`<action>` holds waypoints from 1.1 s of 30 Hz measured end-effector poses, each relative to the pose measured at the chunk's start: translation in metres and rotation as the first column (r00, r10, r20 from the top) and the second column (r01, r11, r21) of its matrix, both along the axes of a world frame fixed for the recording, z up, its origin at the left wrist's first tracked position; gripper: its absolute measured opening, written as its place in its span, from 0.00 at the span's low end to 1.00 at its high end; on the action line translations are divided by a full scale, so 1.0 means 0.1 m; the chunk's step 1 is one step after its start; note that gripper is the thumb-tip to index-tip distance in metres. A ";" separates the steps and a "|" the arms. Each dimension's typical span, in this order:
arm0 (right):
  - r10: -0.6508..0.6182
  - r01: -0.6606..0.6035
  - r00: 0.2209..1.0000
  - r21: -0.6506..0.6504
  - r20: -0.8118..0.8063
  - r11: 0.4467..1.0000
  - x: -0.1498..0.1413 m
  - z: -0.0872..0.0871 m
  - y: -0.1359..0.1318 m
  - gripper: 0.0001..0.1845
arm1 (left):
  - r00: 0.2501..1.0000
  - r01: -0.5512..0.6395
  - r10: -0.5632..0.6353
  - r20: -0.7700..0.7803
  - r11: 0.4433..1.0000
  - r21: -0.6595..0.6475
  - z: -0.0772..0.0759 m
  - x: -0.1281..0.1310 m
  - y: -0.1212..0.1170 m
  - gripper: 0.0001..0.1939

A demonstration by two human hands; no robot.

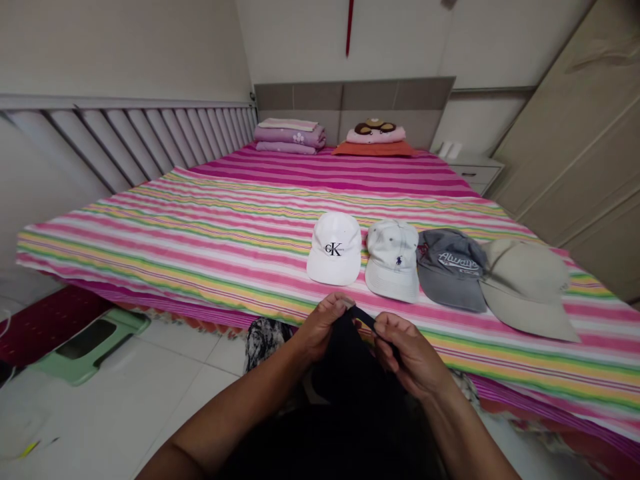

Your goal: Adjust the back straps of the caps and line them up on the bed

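Observation:
Close to my body, both hands hold a black cap (pixel 345 357) by its strap at the back opening. My left hand (pixel 320 328) pinches one end of the strap between thumb and fingers. On the other side, my right hand (pixel 411 350) is closed on the strap's other end. The rest of the black cap blends into my dark clothing. Beyond my hands, a row of caps lies on the bed: a white cap (pixel 334 267) with "CK" lettering, a pale cap (pixel 393 257) with a small dark emblem, a grey cap (pixel 447 277) with white script, and a beige cap (pixel 530 283).
The bed's striped sheet (pixel 200 233) spreads in front of me. Folded purple bedding (pixel 290 139) and a pink-and-orange stack (pixel 375 143) sit by the headboard (pixel 360 97). A green stool (pixel 90 347) stands on the floor at left; a white nightstand (pixel 475 172) is at back right.

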State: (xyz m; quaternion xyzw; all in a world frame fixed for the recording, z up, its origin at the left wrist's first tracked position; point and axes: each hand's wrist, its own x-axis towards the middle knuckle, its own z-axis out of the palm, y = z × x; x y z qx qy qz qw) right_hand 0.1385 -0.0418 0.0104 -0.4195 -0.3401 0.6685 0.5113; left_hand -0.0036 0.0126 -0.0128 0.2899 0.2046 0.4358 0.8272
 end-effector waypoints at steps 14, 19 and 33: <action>-0.011 0.011 0.998 0.000 0.065 1.000 -0.05 0.01 0.01 0.14 | 0.998 -0.035 0.037 -0.042 0.999 0.040 0.08 0.01 -0.03 0.19; -0.034 0.031 0.991 0.027 0.133 0.999 -0.06 0.01 0.01 0.16 | 0.994 -0.057 0.064 -0.088 0.995 0.082 0.07 0.01 -0.03 0.18; -0.027 0.025 0.988 0.020 0.152 0.999 -0.06 -0.02 0.06 0.15 | 0.984 -0.036 0.073 -0.163 0.975 0.220 0.01 0.00 -0.04 0.13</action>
